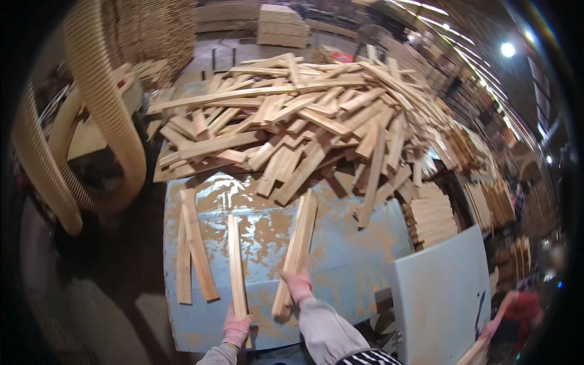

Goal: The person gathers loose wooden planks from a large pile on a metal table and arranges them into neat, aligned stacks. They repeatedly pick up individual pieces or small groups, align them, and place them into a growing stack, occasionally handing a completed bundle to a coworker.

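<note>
My left hand (236,326), in a pinkish glove, is closed around the near end of a narrow wooden strip (236,258). That strip points away from me over the dusty blue-grey tabletop (213,322). To its right, my gloved right hand (298,285) grips wooden strips (302,228) lying side by side; its fingers are partly hidden. Left of both hands, two wooden strips (199,252) rest on the tabletop, touching near their far ends and spread apart at the near ends. Sawdust coats much of the surface.
A large jumbled pile of wooden strips (298,115) covers the table's far half. Ribbed hoses (112,115) hang at the left. A pale blue panel (441,292) stands at the right, beside stacked wood (433,213). Beyond it, another person's hand (488,330) holds a wooden piece.
</note>
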Demonstrator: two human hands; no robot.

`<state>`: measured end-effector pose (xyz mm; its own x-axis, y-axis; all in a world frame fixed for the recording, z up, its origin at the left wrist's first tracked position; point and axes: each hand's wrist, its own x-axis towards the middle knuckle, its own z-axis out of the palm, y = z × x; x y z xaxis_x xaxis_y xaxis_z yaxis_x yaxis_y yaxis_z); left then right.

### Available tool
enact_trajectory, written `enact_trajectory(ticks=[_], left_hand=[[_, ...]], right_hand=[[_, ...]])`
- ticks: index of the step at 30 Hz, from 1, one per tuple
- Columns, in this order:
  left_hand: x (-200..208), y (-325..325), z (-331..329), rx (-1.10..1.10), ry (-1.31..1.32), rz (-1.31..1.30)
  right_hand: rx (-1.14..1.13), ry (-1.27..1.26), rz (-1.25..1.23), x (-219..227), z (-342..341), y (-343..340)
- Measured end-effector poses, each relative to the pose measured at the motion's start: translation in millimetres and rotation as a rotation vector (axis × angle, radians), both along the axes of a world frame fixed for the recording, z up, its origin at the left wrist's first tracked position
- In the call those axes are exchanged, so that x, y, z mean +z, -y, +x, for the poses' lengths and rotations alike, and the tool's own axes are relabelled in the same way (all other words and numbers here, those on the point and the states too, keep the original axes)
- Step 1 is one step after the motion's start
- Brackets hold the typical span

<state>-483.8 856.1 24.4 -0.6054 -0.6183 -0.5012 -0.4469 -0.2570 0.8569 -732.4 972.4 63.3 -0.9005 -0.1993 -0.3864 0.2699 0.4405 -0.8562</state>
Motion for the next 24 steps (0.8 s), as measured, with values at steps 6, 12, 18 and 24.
enact_trajectory(ticks=[6,12,18,24], left_hand=[[-1,-32,2,-0.256,0.519,-0.368],[33,-35,-38,-0.077,0.666,-0.392],[51,-39,-97,-0.09,0.791,-0.448],[53,-33,-132,-0.15,0.932,-0.501]], right_hand=[[0.442,0.179,-0.016,-28,111,-24],[0.318,0.302,-0.054,10,-65,60],[-0.357,-0.168,-0.302,-2,-386,135],[-0.531,0.06,-0.824,-6,-509,174]])
